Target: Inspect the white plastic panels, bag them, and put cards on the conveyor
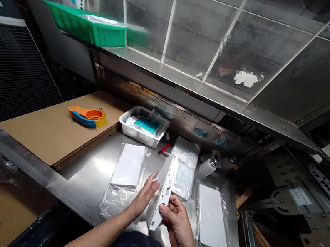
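Note:
A white plastic panel (162, 194), flat-faced with cut-outs along its narrow side, is held on edge above the steel table. My right hand (177, 218) pinches its lower right side between thumb and fingers. Against its left face rests my left hand (145, 194), thumb and fingers close together, steadying it. To the left of the panel lies a white flat piece (129, 164) on clear plastic wrap. Another white flat piece (212, 216) lies in clear wrap on the right. Behind the held panel is a stack of white plastic bags (185, 171).
An orange and blue tape dispenser (86, 116) sits on cardboard (52, 134) at left. A white basket (139, 135) holds teal-labelled packets. Nearby are a red-handled tool (164, 148) and a pump bottle (208, 166). A steel shelf (173, 72) carries a green bin (88, 30).

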Tool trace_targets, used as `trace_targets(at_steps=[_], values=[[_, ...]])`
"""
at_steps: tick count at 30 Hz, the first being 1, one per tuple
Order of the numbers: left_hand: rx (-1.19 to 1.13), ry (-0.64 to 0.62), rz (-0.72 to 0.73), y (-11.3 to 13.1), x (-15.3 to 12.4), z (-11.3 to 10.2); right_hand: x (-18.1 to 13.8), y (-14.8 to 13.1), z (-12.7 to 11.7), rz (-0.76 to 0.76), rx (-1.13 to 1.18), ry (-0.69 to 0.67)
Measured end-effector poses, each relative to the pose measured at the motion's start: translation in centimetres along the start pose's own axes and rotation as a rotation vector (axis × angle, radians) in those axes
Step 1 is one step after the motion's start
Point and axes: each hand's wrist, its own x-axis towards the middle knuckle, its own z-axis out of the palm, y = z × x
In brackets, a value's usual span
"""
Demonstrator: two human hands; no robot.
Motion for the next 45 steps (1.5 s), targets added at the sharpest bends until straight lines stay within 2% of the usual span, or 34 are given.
trace_targets(at_steps=[6,17,27,30,34,37,41,43,45], values=[[0.006,-0.114,0.082,0.4,-0.3,0.1,-0.1,0.3,0.1,0.005,-0.017,-0.024],[0.003,-0.102,0.036,0.0,0.0,-0.6,-0.2,0.8,0.1,0.018,-0.047,-0.037],[0.011,-0.125,0.076,-0.5,0.0,-0.9,-0.1,1.4,-0.4,0.007,-0.079,-0.084],[0.146,-0.181,0.239,-0.2,-0.3,-1.6,-0.2,1.6,-1.0,-0.100,-0.240,-0.113],[0.492,-0.252,0.654,1.0,-0.6,-2.9,-0.2,1.8,-2.0,-0.387,-0.600,-0.142],[0.552,-0.285,0.857,1.9,-0.5,-3.3,0.1,2.0,-2.4,-0.581,-0.701,-0.195],[0.506,-0.305,0.997,2.3,-0.6,-3.2,0.3,1.9,-2.4,-0.682,-0.696,-0.290],[0.472,-0.279,0.986,2.3,-1.1,-2.9,0.2,1.7,-2.2,-0.667,-0.713,-0.289],[0.372,-0.224,0.909,2.3,-1.6,-2.5,-0.1,1.5,-1.8,-0.649,-0.736,-0.293]])
